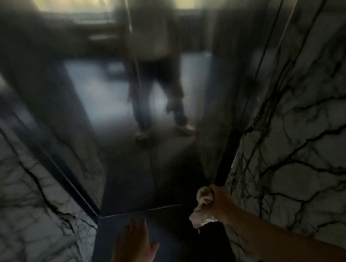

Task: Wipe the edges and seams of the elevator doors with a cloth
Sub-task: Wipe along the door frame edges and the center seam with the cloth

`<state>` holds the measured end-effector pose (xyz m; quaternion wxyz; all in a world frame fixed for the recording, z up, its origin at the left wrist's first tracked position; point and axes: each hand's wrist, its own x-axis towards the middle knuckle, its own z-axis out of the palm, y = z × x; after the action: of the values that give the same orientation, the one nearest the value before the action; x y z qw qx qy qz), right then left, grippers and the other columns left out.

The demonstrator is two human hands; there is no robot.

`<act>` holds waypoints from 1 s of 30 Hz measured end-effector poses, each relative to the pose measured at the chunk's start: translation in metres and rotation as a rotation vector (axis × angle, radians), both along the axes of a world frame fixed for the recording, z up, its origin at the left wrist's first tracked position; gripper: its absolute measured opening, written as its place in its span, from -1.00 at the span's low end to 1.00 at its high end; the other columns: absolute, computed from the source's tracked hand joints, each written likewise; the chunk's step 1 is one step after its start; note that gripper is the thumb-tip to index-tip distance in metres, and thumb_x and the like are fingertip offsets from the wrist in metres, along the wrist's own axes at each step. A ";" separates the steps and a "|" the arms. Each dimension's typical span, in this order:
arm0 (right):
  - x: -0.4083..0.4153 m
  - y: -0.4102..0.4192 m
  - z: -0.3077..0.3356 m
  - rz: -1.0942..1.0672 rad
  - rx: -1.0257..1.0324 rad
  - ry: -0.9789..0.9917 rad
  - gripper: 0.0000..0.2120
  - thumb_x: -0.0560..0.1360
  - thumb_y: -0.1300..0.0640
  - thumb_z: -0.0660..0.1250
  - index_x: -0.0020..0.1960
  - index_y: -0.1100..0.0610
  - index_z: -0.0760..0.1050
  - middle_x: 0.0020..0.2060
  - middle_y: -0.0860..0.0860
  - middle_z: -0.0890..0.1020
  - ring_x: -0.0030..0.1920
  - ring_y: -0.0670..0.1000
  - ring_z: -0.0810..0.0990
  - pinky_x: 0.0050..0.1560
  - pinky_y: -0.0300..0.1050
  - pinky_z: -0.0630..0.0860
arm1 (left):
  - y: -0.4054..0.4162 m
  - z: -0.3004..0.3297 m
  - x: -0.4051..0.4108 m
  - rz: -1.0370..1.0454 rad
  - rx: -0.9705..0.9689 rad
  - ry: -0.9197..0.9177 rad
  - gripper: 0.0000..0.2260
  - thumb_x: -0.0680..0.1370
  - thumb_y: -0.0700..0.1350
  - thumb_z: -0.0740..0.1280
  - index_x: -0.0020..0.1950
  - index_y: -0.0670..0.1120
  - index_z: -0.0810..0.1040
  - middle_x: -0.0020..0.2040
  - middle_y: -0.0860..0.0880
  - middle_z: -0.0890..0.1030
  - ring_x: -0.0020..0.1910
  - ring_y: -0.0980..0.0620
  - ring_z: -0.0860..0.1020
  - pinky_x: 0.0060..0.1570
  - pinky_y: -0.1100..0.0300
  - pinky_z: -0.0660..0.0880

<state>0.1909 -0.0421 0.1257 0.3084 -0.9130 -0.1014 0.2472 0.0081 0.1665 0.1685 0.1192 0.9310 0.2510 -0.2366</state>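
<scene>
So nearest, the left hand (133,248) hangs open, holding nothing, probably for balance. Farther in, the right hand (218,201) grips the bunched cloth (203,207) against the bottom of the elevator doors (165,90)' right edge seam (247,129).

Marble walls and dark floor, with a blurred reflection.

White marble wall (304,142) with black branching veins on the right, running from the top right corner down to the bottom edge; a matching veined marble wall (23,202) on the left, bordered by a dark metal frame strip (69,187) slanting down toward the bottom centre. Dark floor (165,233) along the bottom edge between the two walls, meeting a thin pale sill line (145,211). Blurred reflection of a standing person (156,81) at centre, legs apart, light shoes at the feet. Warm yellowish glow (73,2) reflected along the top edge.
</scene>
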 end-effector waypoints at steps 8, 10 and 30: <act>0.035 0.118 0.206 0.126 0.147 -0.291 -0.36 0.30 -0.01 0.52 0.32 0.05 0.39 0.19 0.07 0.50 0.18 0.09 0.52 0.11 -0.18 0.42 | 0.095 0.140 0.032 -0.023 0.120 -0.306 -0.29 0.60 0.25 0.11 0.62 -0.08 0.00 0.60 -0.14 0.15 0.55 -0.16 0.18 0.47 -0.04 0.17; 0.034 0.142 0.264 0.119 0.185 -0.382 -0.38 0.34 0.04 0.52 0.32 0.11 0.38 0.16 0.10 0.47 0.11 0.06 0.49 0.05 -0.20 0.39 | 0.118 0.185 0.038 -0.045 0.199 -0.382 -0.31 0.60 0.24 0.13 0.61 -0.09 0.04 0.59 -0.15 0.16 0.53 -0.16 0.20 0.45 -0.02 0.20; 0.096 0.222 0.578 0.373 0.431 -0.882 -0.63 0.25 0.17 0.57 -0.09 -0.01 0.43 -0.15 -0.04 0.55 -0.16 -0.06 0.54 -0.15 -0.12 0.51 | 0.211 0.484 0.122 -0.001 0.534 -0.690 -0.31 0.57 0.24 0.19 0.57 -0.07 0.09 0.53 -0.19 0.24 0.49 -0.19 0.25 0.44 -0.16 0.23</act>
<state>0.2864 0.1795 0.7032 0.3680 -0.8126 -0.4309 -0.1363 0.1305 0.3780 0.6520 -0.0490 0.9538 0.2484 0.1617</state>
